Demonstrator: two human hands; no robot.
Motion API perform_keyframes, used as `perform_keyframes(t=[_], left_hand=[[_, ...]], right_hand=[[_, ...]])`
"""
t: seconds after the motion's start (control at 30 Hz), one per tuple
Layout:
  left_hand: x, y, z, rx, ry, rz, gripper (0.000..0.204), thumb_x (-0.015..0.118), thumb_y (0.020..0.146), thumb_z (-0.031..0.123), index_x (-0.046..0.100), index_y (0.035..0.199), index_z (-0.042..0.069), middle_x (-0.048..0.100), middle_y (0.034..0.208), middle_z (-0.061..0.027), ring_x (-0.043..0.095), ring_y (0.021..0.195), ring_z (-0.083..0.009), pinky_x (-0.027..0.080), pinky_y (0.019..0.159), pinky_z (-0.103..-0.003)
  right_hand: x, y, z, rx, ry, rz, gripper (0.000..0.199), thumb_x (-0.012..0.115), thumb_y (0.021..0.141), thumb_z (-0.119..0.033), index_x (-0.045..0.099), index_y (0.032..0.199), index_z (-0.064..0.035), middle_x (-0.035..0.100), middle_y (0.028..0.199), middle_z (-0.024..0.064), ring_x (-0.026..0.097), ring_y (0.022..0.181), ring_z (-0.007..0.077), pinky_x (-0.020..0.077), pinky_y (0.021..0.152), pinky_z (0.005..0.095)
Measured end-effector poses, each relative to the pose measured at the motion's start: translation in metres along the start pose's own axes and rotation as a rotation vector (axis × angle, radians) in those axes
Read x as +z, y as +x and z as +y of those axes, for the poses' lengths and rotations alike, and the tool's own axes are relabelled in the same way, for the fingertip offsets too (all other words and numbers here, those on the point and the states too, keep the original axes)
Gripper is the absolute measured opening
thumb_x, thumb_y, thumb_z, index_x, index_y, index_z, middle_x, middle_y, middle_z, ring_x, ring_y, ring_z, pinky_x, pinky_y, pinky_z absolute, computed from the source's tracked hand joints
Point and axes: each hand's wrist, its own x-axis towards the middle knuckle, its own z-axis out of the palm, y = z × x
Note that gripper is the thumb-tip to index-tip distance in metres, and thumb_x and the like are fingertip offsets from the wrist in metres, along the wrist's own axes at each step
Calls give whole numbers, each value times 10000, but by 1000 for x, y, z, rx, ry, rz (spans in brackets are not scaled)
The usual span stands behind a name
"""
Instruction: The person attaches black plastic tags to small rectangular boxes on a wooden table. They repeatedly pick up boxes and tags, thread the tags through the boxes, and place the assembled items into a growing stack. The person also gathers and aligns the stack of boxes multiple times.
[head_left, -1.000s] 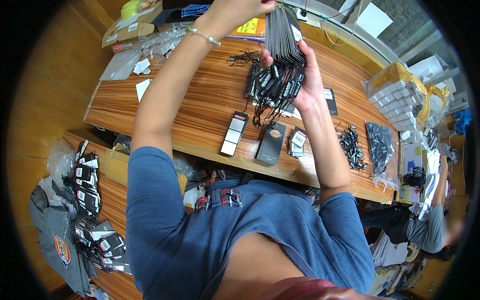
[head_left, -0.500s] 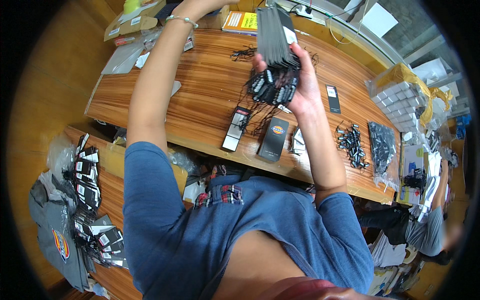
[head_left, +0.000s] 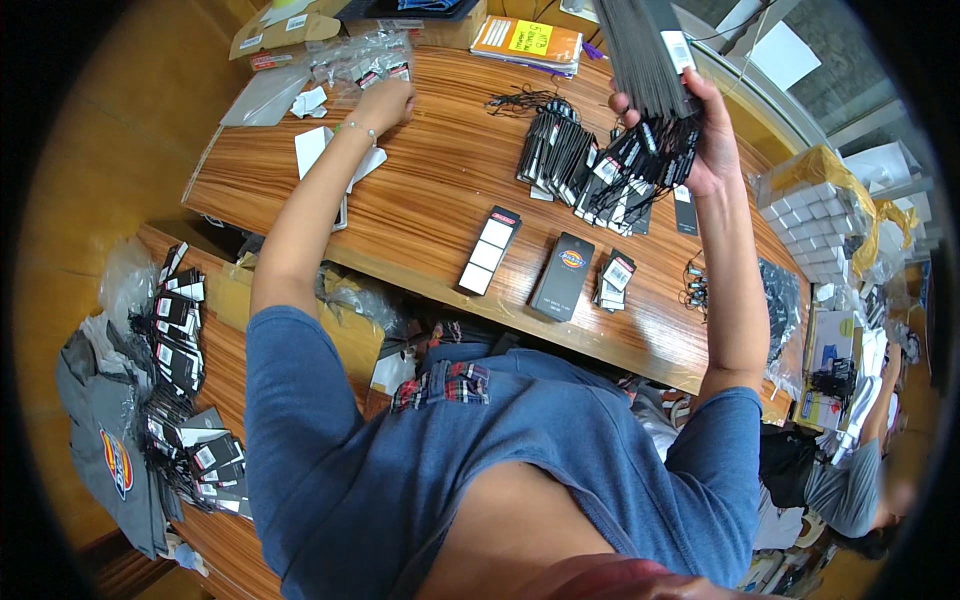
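Note:
My right hand (head_left: 712, 150) grips a thick stack of dark grey hang tags (head_left: 640, 55), held up at the far right. Black strings with small plastic locks (head_left: 655, 145) dangle from its lower end. Below and left of it, a fanned row of black hang tags (head_left: 555, 150) lies on the table. At the far left my left hand (head_left: 387, 104) is closed, low beside a clear plastic bag (head_left: 345, 62); anything inside its fingers is hidden. Closer to me are a white-labelled black tag stack (head_left: 489, 252), a dark tag stack (head_left: 563, 277) and a small tag pile (head_left: 613, 280).
White paper pieces (head_left: 312, 150) lie near my left forearm. Notebooks (head_left: 527, 45) stand at the back. Bagged white boxes (head_left: 815, 205) fill the right corner. A side table at left bears many tags (head_left: 180, 345) and a grey garment (head_left: 100, 430). Another person's sleeve (head_left: 845, 492) shows at right.
My left hand has come down from the top edge to beside the plastic bag. My right hand has carried the tag stack rightward, and the fanned row of tags now shows.

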Motion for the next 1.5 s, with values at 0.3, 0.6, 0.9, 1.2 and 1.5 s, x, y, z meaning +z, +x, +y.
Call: perform_keyframes(t=[0.3, 0.6, 0.9, 1.2, 1.5], left_hand=[[-61, -9, 12, 158, -108, 366, 324, 626, 764, 291, 601, 914, 4, 614, 906, -184, 599, 839, -294, 466, 740, -357], [-200, -17, 126, 389, -976, -512, 416, 400, 925, 389, 610, 1029, 46, 614, 936, -19, 544, 856, -86, 430, 746, -206], [-164, -19, 142, 416, -845, -473, 509, 454, 880, 452, 439, 1218, 72, 556, 1114, -128, 558, 1016, -175, 445, 886, -284], [-80, -83, 214, 569, -1848, -1565, 917, 570, 732, 596, 225, 1346, 10, 419, 1247, -216, 476, 1118, -349, 398, 941, -418], [-42, -125, 250, 570, -2497, -1656, 946, 665, 697, 514, 189, 1355, 30, 460, 1187, -186, 500, 1079, -333, 464, 847, -465]], right_hand=[[-8, -1, 4, 175, -116, 62, 584, 603, 791, -281, 378, 1185, 87, 526, 1016, 269, 616, 837, 332, 576, 657, 320], [-4, -7, -8, 606, -478, -139, 565, 642, 733, -231, 429, 1133, 106, 565, 962, 226, 616, 806, 253, 536, 665, 298], [-10, -2, -48, 715, -845, -256, 819, 743, 530, -224, 400, 1222, 49, 584, 974, 162, 613, 826, 221, 539, 674, 343], [6, 14, -29, 1009, -953, -575, 733, 770, 514, -177, 484, 1153, 43, 576, 977, 85, 531, 872, 147, 428, 772, 254], [16, 17, -15, 1093, -875, -735, 707, 776, 569, -161, 450, 1158, 54, 567, 971, 90, 523, 891, 143, 433, 776, 261]])
